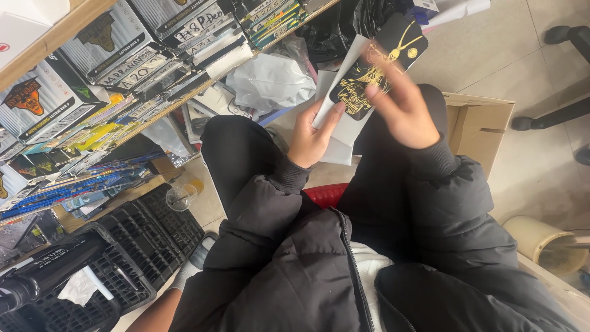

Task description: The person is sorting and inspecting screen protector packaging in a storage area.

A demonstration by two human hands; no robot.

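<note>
Right now the left hand (310, 138) grips a stack of white paper sleeves (342, 132), thumb lying flat across the front of the top one and fingers closed behind it, while the right hand (402, 107) is blurred with motion and pinches the lower edge of a glossy black phone case with a gold line drawing (378, 64), which sticks up out of the front sleeve. Both hands are closed, each on its own piece, and they sit close together with the case between them, above the person's knees in black trousers (236, 154). Taking the black phone case as the landmark: just to its left lies a crumpled white plastic bag (270, 80) on the lower shelf; above it a black plastic bag (344, 24) bulges out; to its right, a little lower, stands an open brown cardboard box (476, 126) on the pale tiled floor (541, 166). Below the case, between the legs, a bit of red plastic stool (326, 193) shows. Far to its left a wooden shelf (141, 120) carries rows of flat printed packages, and well down-left of it black plastic crates (147, 233) stand on the floor, with a clear glass cup (180, 198) beside them.
</note>
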